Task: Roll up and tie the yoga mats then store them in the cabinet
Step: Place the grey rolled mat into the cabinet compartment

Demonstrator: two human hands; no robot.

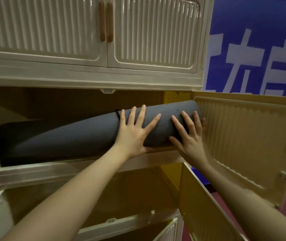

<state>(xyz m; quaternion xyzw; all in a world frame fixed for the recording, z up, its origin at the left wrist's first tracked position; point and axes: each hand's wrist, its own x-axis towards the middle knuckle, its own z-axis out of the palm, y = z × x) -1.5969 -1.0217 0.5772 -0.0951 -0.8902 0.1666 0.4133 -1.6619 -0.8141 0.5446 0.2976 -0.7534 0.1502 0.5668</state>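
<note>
A rolled grey yoga mat [79,134] lies slanted in the open middle compartment of the cream cabinet [90,79], its right end raised and sticking out past the front. A thin black tie [118,114] circles the roll. My left hand [135,131] presses flat on the roll with fingers spread, just right of the tie. My right hand [189,134] lies with straight fingers against the roll's right end, thumb under it. A second dark roll [8,129] shows behind, at the compartment's left.
The compartment's right door [243,145] stands swung open beside my right hand. The upper doors with brown handles [106,21] are closed. The lower compartment's door [196,206] is open too. A blue banner [260,49] hangs behind, above a dark red floor [277,197].
</note>
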